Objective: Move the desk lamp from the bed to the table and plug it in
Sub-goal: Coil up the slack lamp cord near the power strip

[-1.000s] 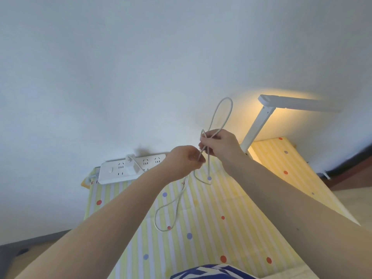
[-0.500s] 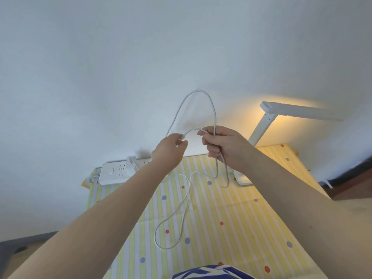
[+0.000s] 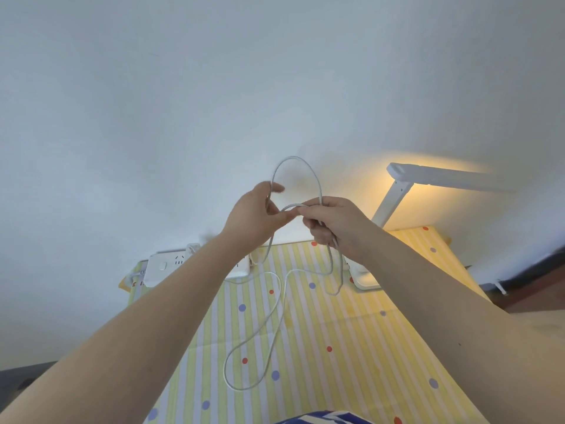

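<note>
The white desk lamp (image 3: 394,198) stands lit at the back right of the table (image 3: 305,338), which wears a yellow striped dotted cloth. Its white cord (image 3: 276,313) lies in loops on the cloth and rises into my hands. My right hand (image 3: 333,223) grips several gathered strands of the cord above the table's far edge. My left hand (image 3: 260,214) pinches the cord beside it, and a loop arches above both hands. A white power strip (image 3: 165,266) lies at the back left with a white plug (image 3: 192,249) in it, partly hidden by my left forearm.
A pale wall rises directly behind the table. Dark floor shows at the far right and lower left. A blue and white patterned cloth (image 3: 321,419) peeks in at the bottom edge.
My hands have stayed raised and come closer together. The loop above them has grown narrower as more cord is gathered into my right hand. The view tilted down slightly.
</note>
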